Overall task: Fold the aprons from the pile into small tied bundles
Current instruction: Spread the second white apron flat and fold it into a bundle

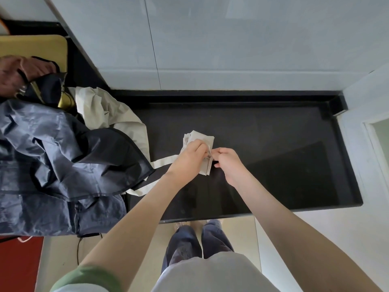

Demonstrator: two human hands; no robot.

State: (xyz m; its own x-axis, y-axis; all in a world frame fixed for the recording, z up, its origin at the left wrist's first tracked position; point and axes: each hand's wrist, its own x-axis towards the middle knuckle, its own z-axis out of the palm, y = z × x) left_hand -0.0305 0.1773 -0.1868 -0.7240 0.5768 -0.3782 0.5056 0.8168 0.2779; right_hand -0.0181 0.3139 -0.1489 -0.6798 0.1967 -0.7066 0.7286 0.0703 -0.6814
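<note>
Strap of thin cream cloth (209, 155) lies just right of the small folded cream apron bundle (200, 138), pinched by the right hand (228, 163); the left hand (190, 158) grips the bundle.

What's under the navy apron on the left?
A cream apron shows past its far edge, and cream straps run out from under its right edge onto the counter. Whatever else lies beneath the navy apron is covered.
</note>
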